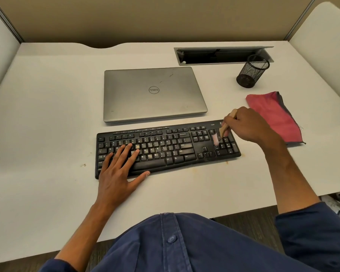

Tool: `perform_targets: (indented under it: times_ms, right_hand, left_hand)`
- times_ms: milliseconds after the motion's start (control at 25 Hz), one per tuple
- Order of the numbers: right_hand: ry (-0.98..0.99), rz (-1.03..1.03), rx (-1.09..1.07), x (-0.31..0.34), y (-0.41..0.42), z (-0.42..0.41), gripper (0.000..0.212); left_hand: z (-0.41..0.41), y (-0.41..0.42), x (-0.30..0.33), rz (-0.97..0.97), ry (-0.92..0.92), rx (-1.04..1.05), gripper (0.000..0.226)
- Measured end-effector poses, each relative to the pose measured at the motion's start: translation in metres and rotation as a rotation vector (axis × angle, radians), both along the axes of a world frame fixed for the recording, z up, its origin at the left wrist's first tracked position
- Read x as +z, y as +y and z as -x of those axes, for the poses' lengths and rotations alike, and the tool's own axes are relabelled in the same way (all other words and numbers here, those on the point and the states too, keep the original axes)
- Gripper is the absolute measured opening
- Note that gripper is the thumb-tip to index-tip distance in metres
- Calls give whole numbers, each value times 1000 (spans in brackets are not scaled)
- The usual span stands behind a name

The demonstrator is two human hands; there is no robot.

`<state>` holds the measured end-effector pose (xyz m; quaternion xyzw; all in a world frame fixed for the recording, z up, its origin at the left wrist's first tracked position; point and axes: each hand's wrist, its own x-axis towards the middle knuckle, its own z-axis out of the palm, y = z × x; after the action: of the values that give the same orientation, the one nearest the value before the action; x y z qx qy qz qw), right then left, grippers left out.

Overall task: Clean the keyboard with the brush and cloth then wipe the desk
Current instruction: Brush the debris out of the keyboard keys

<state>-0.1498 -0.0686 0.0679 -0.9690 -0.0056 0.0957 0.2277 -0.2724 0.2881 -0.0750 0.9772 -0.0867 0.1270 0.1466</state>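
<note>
The brushing step is in hand. The black full-size keyboard lies on the white desk, just in front of the closed silver laptop. A small brush with a pale wooden handle is gripped by the right hand, whose fingers are curled round the handle, and its light bristles are set on the number pad at the right end of the keyboard. The left hand is laid flat on the left keys, with the fingers straight and spread, so the keyboard is probably steadied by it.

The folded red cloth is left on the desk to the right, near the black mesh pen cup, and it is not yet used. Dusty keys are seen in the middle rows, so the bristles are probably to be drawn leftwards row by row next. After that the cloth is to be taken.
</note>
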Motion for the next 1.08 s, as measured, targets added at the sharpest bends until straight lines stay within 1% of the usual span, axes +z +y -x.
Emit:
perform_targets:
  times_ms: [80,120,240,320,400,480,560,600,640,720,800,920,960,1080]
  right_hand:
    - [-135,17,-82,-7,0,-5,38]
    - [-168,-34,-102,-12,1,-6,37]
    - [-132,-198,-43,-23,3,-7,34]
    - [-113,-214,-56,-25,-4,-7,34]
    - [-106,-232,-123,-21,-18,-8,32]
    - [-111,-143,-184,-15,-33,-11,33]
    - [-149,60,-228,-12,-39,-16,35]
    - [-183,84,-229,-11,-36,-17,35]
    - [-206,17,-217,-12,-30,-17,34]
    - [-191,-232,-164,-15,-14,-16,31]
    - [-139,-316,-136,-19,-3,-12,28]
    - [-99,-306,-134,-24,-8,-9,28]
    - [-105,-263,-146,-21,-13,-9,30]
    - [-175,-31,-201,-11,-26,-11,36]
  left_hand:
    - [0,0,0,-3,0,6,75]
    - [0,0,0,-3,-2,7,75]
    - [0,0,0,2,-4,4,75]
    - [0,0,0,-2,-3,2,75]
    - [0,0,-1,-5,-5,6,75]
    - [0,-1,-1,-6,-10,7,75]
    - [0,0,0,-10,-12,6,75]
    - [0,0,0,-12,-9,5,75]
    - [0,0,0,-12,-5,5,75]
    - [0,-1,-1,-13,0,9,75]
    - [0,0,-1,-9,1,7,75]
    - [0,0,-1,-8,-3,5,76]
    - [0,1,-1,-10,-3,6,76]
    - [0,0,-1,-9,-4,5,75]
